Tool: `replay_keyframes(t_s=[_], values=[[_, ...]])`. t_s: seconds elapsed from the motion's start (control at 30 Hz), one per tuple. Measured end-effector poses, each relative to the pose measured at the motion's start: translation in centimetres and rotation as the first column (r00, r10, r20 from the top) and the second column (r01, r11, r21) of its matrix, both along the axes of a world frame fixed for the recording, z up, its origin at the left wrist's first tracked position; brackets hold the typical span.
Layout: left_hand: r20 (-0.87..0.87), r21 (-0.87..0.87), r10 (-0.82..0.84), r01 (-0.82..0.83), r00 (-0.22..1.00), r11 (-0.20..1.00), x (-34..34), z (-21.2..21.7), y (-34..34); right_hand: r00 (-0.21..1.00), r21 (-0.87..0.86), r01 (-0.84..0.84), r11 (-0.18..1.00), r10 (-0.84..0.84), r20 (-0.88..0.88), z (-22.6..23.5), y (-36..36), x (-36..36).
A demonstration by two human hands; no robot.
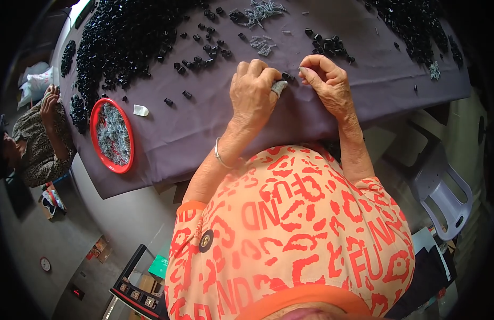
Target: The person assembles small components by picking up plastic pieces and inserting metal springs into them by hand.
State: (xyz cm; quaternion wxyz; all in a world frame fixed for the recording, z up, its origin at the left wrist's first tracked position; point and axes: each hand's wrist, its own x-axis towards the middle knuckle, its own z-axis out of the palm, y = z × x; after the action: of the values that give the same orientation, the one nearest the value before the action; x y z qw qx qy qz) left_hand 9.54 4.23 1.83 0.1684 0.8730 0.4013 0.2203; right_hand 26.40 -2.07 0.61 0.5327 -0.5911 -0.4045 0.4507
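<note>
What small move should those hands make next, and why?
Probably bring the right hand a little left, to the small black piece. The left hand seems to hold that piece, and the right hand is pinched just beside it, apparently not touching. Anything in its pinch is too small to tell.
</note>
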Motion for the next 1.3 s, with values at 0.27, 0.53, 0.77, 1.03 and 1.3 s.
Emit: replay_keyframes(t_s=[0.27,0.53,0.77,1.03,1.3], values=[[0.501,-0.865,0.618,0.331,0.606,0.376,-4.3,0.8,-0.5,1.0,0.051,-0.009,0.999,0.009,0.001,-0.7,0.0,0.1],[0.521,-0.791,0.776,0.543,0.354,0.283,-7.5,0.4,-2.6,0.965,0.245,-0.196,0.949,0.142,0.222,2.8,0.5,-4.1],[0.616,-0.784,0.643,0.273,0.454,0.558,-7.1,1.6,-4.0,0.9,0.295,-0.259,0.92,0.119,0.42,3.6,0.1,-7.9],[0.619,-0.767,0.611,0.212,0.493,0.606,-7.7,2.1,-4.8,0.868,0.246,-0.273,0.93,0.129,0.479,3.9,-0.5,-8.5],[0.631,-0.376,0.265,-0.011,0.729,0.926,-8.2,0.5,-4.8,0.751,0.284,-0.399,0.872,0.133,0.646,3.5,-0.3,-8.7]])
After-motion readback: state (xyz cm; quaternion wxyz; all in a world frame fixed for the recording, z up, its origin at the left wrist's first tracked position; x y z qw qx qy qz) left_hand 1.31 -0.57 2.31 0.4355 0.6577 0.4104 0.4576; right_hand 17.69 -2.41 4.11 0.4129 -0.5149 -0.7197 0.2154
